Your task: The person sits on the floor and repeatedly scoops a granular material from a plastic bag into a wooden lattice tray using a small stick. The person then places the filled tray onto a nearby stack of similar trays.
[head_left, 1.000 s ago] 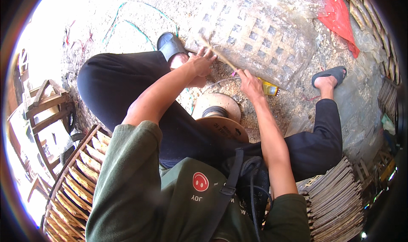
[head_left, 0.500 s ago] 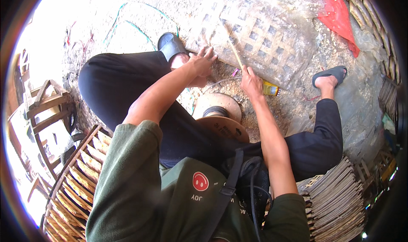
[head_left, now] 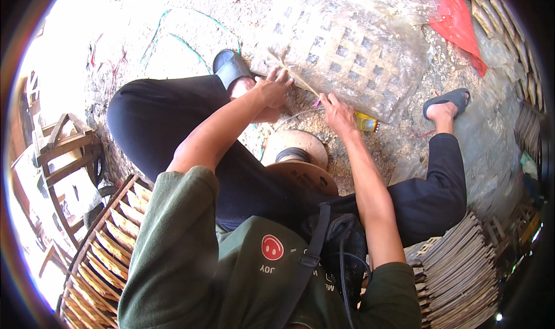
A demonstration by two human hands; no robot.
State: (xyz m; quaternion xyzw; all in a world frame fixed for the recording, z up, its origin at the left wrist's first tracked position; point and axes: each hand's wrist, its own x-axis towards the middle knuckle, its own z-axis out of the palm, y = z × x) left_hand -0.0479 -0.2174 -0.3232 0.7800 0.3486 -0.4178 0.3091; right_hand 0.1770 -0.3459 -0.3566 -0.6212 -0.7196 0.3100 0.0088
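My right hand (head_left: 340, 115) is closed on one end of a thin, pale strip (head_left: 303, 82), which looks like split bamboo or wood. The strip slants up and left from the fist, passing close by the fingertips of my left hand (head_left: 273, 91). Those left fingers are stretched and apart, over the area beside my bent leg's foot. Whether they touch the strip I cannot tell, and the left palm is hidden. Beyond the hands, a woven lattice panel (head_left: 361, 60) lies under clear plastic sheeting. A small yellow packet (head_left: 366, 121) sits just right of my right hand.
Between my legs stands a spool (head_left: 303, 138) with dark cable on its core. A red sheet (head_left: 459, 28) lies at the far right. Stacked slats (head_left: 462, 274) are at the lower right, a slatted bamboo piece (head_left: 110, 242) at the lower left, and a wooden frame (head_left: 63, 155) at the left.
The strip has swung left and nearer, so that it now runs close to my left fingers. My right hand has shifted slightly left. My left hand has hardly moved.
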